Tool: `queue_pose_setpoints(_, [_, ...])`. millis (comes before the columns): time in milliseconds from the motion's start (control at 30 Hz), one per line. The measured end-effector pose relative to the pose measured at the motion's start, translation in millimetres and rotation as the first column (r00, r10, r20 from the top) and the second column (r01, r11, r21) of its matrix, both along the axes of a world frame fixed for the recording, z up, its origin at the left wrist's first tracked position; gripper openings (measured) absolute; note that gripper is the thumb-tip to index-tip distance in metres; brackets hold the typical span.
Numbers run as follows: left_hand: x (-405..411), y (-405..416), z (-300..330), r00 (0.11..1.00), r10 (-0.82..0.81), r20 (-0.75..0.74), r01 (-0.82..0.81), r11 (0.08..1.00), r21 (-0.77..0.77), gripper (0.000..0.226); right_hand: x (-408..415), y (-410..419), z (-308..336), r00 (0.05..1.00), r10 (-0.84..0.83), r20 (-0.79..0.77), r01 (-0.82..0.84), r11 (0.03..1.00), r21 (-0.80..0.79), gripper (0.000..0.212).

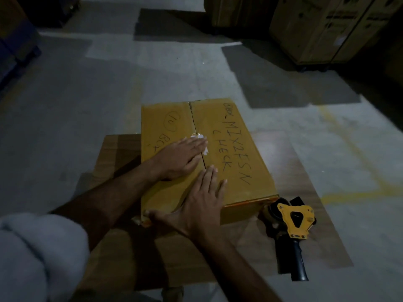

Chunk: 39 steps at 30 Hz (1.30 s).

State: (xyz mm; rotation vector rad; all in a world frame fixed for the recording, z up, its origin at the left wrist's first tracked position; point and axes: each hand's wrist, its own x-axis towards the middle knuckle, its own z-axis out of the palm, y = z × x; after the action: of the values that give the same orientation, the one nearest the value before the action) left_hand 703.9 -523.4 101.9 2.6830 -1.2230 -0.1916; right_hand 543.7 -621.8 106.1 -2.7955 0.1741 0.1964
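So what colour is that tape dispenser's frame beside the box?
Yellow: the tape dispenser's metal frame shows best in the head view.

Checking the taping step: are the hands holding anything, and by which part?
Nothing is gripped. The left hand and right hand press flat on the yellow box top, by its seam. The tape dispenser lies untouched beside it.

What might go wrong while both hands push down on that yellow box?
1. The left hand and right hand press flat by the seam of the yellow box; hard pushing might bend the flaps inward.
2. The box sits on a loose cardboard sheet, so it might slide.
3. The tape dispenser lies right beside the box's corner; a hand could bump it.
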Motion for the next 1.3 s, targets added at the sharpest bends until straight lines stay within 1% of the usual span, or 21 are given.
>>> queue_pose_setpoints(67, [17, -4, -1, 1.000, 0.016, 0.001, -0.016, 1.000, 0.000, 0.065, 0, 0, -4, 1.000, -0.004, 0.031, 0.004, 1.000, 0.007, 0.172])
queue_pose_setpoints(133, [34, -6, 1, 0.999, 0.044, -0.004, -0.044, 0.999, 0.009, 0.067, -2, -3, -8, 0.994, -0.012, 0.105, 0.009, 1.000, 0.030, 0.169])
queue_pose_setpoints(200, [53, -8, 5, 0.996, 0.084, 0.002, -0.084, 0.995, 0.044, 0.076, -6, -11, -11, 0.980, -0.017, 0.196, 0.009, 0.999, 0.041, 0.161])
queue_pose_setpoints(300, [72, -11, 8, 0.995, 0.101, 0.016, -0.102, 0.990, 0.096, 0.093, -8, -21, -16, 0.969, -0.028, 0.246, 0.012, 0.998, 0.068, 0.149])
queue_pose_setpoints(367, [68, -12, 1, 0.997, 0.073, 0.010, -0.074, 0.994, 0.083, 0.101, 2, -21, -14, 0.970, -0.066, 0.235, 0.040, 0.993, 0.111, 0.147])
queue_pose_setpoints(400, [62, -11, -5, 0.999, 0.035, 0.011, -0.036, 0.997, 0.062, 0.102, 11, -19, -11, 0.973, -0.072, 0.218, 0.045, 0.991, 0.126, 0.149])
queue_pose_setpoints(467, [54, -7, -16, 0.998, -0.050, 0.036, 0.050, 0.999, 0.010, 0.090, 37, -14, -5, 0.983, -0.062, 0.171, 0.041, 0.992, 0.122, 0.153])
queue_pose_setpoints(533, [61, -2, -21, 0.995, -0.087, 0.052, 0.089, 0.996, -0.027, 0.079, 62, -8, 0, 0.993, -0.047, 0.109, 0.042, 0.998, 0.048, 0.154])
queue_pose_setpoints(600, [77, -1, -20, 0.995, -0.070, 0.074, 0.073, 0.997, -0.029, 0.078, 74, -3, 0, 0.996, -0.047, 0.075, 0.049, 0.999, -0.025, 0.153])
queue_pose_setpoints(633, [87, -2, -18, 0.995, -0.049, 0.085, 0.051, 0.998, -0.020, 0.078, 74, 0, -3, 0.995, -0.058, 0.087, 0.060, 0.998, -0.023, 0.153])
queue_pose_setpoints(700, [105, -7, -15, 0.995, -0.013, 0.094, 0.013, 1.000, 0.003, 0.079, 59, 0, -8, 0.981, -0.085, 0.174, 0.080, 0.996, 0.034, 0.149])
queue_pose_setpoints(733, [114, -10, -14, 0.995, -0.001, 0.096, 0.000, 1.000, 0.015, 0.079, 48, -1, -11, 0.971, -0.091, 0.222, 0.081, 0.995, 0.055, 0.145])
queue_pose_setpoints(800, [129, -14, -9, 0.995, 0.035, 0.097, -0.037, 0.999, 0.027, 0.079, 28, -6, -16, 0.956, -0.086, 0.281, 0.078, 0.996, 0.040, 0.131])
queue_pose_setpoints(867, [142, -15, -2, 0.989, 0.130, 0.068, -0.131, 0.991, 0.017, 0.081, 17, -11, -19, 0.957, -0.072, 0.280, 0.070, 0.997, 0.017, 0.118])
queue_pose_setpoints(933, [153, -14, 4, 0.973, 0.228, 0.041, -0.229, 0.973, 0.025, 0.088, 16, -17, -17, 0.960, -0.065, 0.272, 0.060, 0.998, 0.027, 0.112])
queue_pose_setpoints(1000, [159, -11, 8, 0.960, 0.280, 0.030, -0.281, 0.958, 0.049, 0.093, 18, -22, -14, 0.953, -0.059, 0.298, 0.044, 0.997, 0.058, 0.107])
queue_pose_setpoints(1067, [161, -9, 10, 0.943, 0.333, 0.006, -0.332, 0.942, 0.037, 0.091, 21, -31, -14, 0.941, -0.035, 0.337, 0.008, 0.997, 0.081, 0.101])
queue_pose_setpoints(1167, [152, 4, 12, 0.892, 0.452, 0.009, -0.452, 0.891, 0.027, 0.088, 27, -62, -12, 0.931, 0.083, 0.356, -0.117, 0.990, 0.077, 0.095])
queue_pose_setpoints(1300, [111, 37, 10, 0.758, 0.650, 0.063, -0.651, 0.759, 0.008, 0.079, 57, -126, 9, 0.908, 0.343, 0.239, -0.364, 0.930, 0.047, 0.079])
